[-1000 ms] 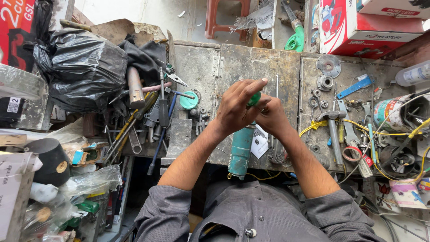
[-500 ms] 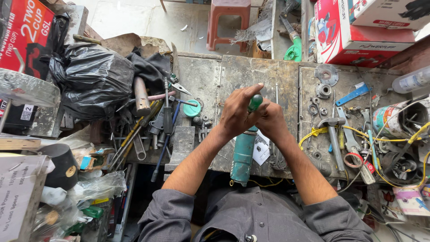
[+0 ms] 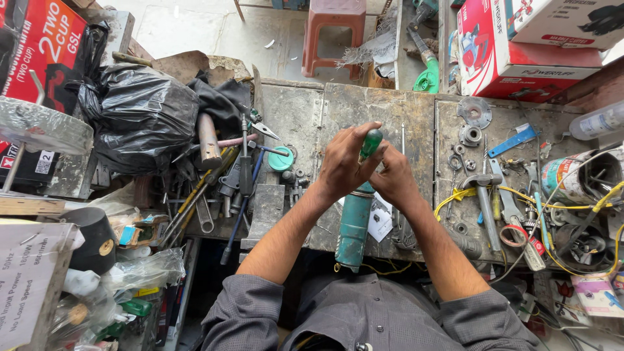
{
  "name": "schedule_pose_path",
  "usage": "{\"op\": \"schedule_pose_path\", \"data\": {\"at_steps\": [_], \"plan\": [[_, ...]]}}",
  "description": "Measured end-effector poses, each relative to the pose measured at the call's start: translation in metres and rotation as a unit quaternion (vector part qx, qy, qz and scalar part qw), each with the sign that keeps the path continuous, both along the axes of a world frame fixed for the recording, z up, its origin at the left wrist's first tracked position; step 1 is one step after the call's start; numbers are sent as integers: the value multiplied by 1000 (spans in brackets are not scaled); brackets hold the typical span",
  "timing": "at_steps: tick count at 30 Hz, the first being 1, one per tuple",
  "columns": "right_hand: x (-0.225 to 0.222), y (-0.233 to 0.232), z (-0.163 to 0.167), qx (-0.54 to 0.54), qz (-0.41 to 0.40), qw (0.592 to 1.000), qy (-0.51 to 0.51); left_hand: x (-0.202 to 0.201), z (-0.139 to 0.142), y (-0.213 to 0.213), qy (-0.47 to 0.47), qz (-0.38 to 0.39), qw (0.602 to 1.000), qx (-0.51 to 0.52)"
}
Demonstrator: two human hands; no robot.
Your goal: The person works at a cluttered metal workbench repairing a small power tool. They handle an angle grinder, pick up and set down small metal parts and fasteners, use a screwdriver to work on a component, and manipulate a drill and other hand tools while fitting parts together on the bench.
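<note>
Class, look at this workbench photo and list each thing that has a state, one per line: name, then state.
Left hand: gripping the green-handled screwdriver.
Right hand: closed beside the left.
Teal cylindrical power tool: lying on the grey metal workbench.
Steel claw hammer: lying flat.
Black plastic bag: crumpled.

Two hands work at the desk (image 3: 364, 104): the left hand (image 3: 343, 162) and the right hand (image 3: 394, 179), and between them sits one green-handled screwdriver (image 3: 370, 143) above one teal power tool (image 3: 354, 224). One black plastic bag (image 3: 140, 117) lies at the left, with one wooden-handled hammer (image 3: 208, 142) beside it. One steel hammer (image 3: 484, 198) rests on the right side, near one blue flat tool (image 3: 513, 140) and one grey metal disc (image 3: 474, 112). One round teal cap (image 3: 281, 159) lies left of the hands. Behind the desk stand one red plastic stool (image 3: 335, 29) and two red-and-white cardboard boxes (image 3: 513, 55). One yellow cable (image 3: 520, 195) snakes across the right side
</note>
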State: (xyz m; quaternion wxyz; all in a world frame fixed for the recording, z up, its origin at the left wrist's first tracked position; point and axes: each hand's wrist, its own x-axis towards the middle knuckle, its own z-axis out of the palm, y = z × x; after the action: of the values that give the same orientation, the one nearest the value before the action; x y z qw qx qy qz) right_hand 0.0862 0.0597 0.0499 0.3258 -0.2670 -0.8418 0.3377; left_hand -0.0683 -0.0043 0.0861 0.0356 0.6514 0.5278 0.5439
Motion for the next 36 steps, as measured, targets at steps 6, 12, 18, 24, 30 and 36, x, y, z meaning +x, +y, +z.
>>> {"op": "schedule_pose_path", "data": {"at_steps": [6, 12, 18, 24, 30, 36], "plan": [[2, 2, -3, -130, -50, 985, -105, 2, 1, -1, 7, -6, 1000, 13], [0, 0, -1, 23, 5, 999, -26, 2, 0, 0, -14, 11, 1000, -5], [-2, -2, 6, -34, -20, 999, -1, 1, -1, 1, 11, -6, 1000, 23], [1, -1, 1, -55, 20, 998, -36, 1, -3, 0, -3, -3, 1000, 1], [1, 1, -6, -53, 4, 999, -13, 0, -4, 1, -12, -8, 1000, -6], [0, 0, -5, -110, -24, 989, -95, 1, -6, 3, -7, -1, 1000, 0]]}}
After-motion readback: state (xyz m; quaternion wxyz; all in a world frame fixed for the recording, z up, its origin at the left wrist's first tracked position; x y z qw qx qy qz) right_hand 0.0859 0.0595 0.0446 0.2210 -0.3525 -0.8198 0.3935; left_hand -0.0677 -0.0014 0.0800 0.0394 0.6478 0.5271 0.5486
